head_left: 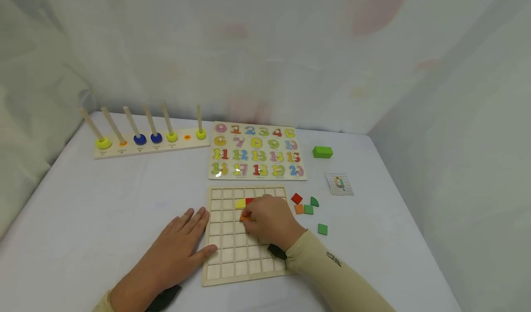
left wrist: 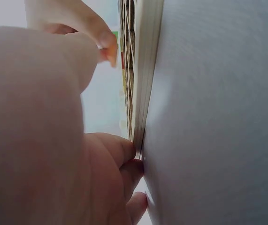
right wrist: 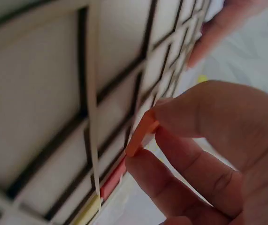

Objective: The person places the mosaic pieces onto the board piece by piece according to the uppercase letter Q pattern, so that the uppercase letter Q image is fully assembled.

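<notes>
My right hand [head_left: 271, 220] pinches an orange tile [right wrist: 142, 133] between thumb and fingertips, close over the wooden grid board [head_left: 227, 255]. In the head view the tile shows just below a yellow piece [head_left: 240, 203] and a red piece [head_left: 249, 201], both set in cells of the board's upper rows. Part of the board's right side is hidden under this hand and forearm. My left hand [head_left: 178, 240] lies flat at the board's left edge, fingers straight, with the thumb reaching over the rim. Its fingertips [left wrist: 133, 169] touch the board's side in the left wrist view.
Right of the board lie a red tile [head_left: 296, 198], an orange tile [head_left: 299, 209] and several green pieces [head_left: 322, 229]. Farther off are a pattern card [head_left: 339, 184] and a green block [head_left: 322, 152]. Behind stand a number puzzle [head_left: 257, 180] and a peg counting stand [head_left: 153, 149].
</notes>
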Action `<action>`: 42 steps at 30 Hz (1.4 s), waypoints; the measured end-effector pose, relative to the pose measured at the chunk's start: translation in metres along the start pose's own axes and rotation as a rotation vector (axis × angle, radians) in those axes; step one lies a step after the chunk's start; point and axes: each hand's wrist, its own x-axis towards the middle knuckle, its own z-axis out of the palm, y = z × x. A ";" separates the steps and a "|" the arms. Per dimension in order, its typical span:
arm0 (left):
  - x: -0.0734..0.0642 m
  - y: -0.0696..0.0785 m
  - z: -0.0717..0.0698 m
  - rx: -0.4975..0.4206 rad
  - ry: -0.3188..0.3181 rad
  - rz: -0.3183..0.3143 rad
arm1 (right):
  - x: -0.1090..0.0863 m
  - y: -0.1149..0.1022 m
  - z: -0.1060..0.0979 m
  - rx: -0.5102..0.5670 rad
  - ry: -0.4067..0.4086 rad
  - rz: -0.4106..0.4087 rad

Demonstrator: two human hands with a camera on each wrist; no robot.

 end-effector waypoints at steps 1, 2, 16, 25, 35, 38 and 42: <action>0.001 0.000 0.000 0.001 0.002 0.006 | 0.002 -0.001 0.001 -0.021 -0.008 -0.015; 0.002 0.001 0.000 0.001 0.003 0.010 | 0.004 -0.002 0.001 -0.046 -0.012 -0.029; 0.002 0.003 -0.001 0.009 -0.005 -0.001 | -0.022 0.019 -0.016 0.006 0.013 0.055; 0.002 0.001 0.002 0.017 -0.003 -0.003 | -0.074 0.084 -0.020 0.013 0.143 0.262; 0.000 -0.003 0.003 0.013 0.017 0.003 | -0.081 0.099 -0.011 0.053 0.022 0.188; 0.000 -0.002 0.002 0.010 0.016 0.004 | -0.080 0.099 -0.009 0.025 0.035 0.143; 0.000 -0.001 0.003 0.012 0.015 0.004 | -0.079 0.098 -0.009 0.004 0.058 0.102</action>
